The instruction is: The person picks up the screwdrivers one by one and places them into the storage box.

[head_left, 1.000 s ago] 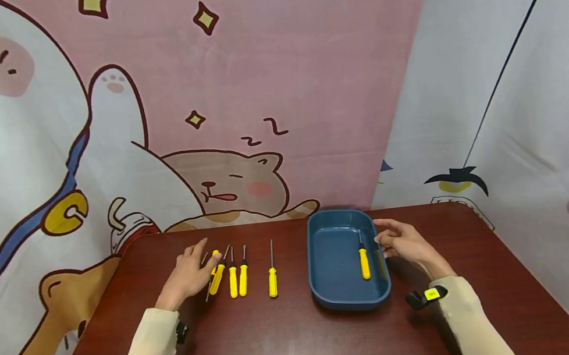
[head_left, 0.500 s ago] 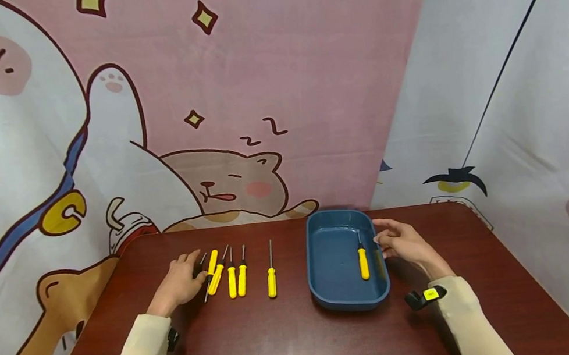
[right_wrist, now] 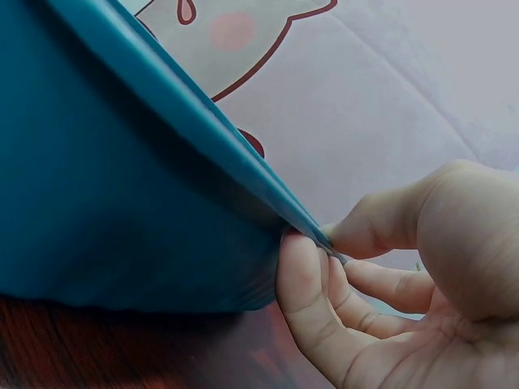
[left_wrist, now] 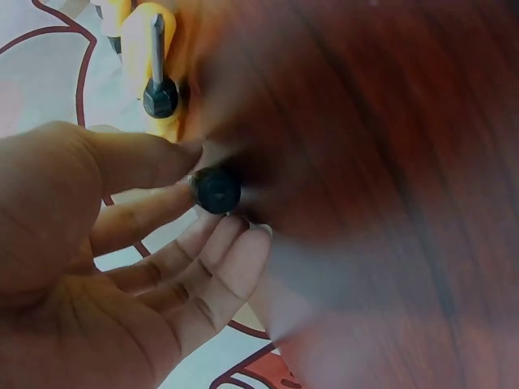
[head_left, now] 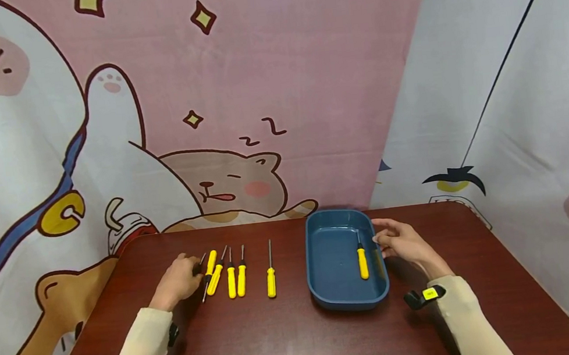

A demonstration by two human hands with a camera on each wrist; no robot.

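My left hand sits at the left end of a row of yellow-handled screwdrivers on a dark wooden table. In the left wrist view its thumb and fingers pinch the black collar of the leftmost screwdriver. Another screwdriver lies just beyond. My right hand grips the right rim of a blue tray. In the right wrist view, thumb and fingers clamp that rim. One yellow screwdriver lies inside the tray.
A single screwdriver lies apart between the row and the tray. Cartoon-printed cloth hangs behind the table and along its right side. Bare tabletop stretches in front of both hands.
My left hand has drawn back to the left and its fingers have curled onto the leftmost screwdriver. The right hand and the tray have stayed still.
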